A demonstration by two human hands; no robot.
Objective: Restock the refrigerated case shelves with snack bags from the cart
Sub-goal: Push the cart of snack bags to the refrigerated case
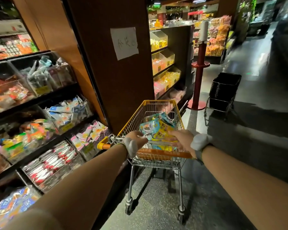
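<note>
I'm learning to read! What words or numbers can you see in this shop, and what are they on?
Paper note taped to the brown pillar: handwritten marks, too faint to read.
Yellow price tags on the shelf bins: too small to read.
Snack bags in the cart: printing too blurred to read.
Lit signs far back: blurred.
No text reads clearly.

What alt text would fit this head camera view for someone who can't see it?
Two bare hands, left hand and right hand, reach over a yellow shopping cart toward snack bags inside. Snack shelves stand to the left.
</note>
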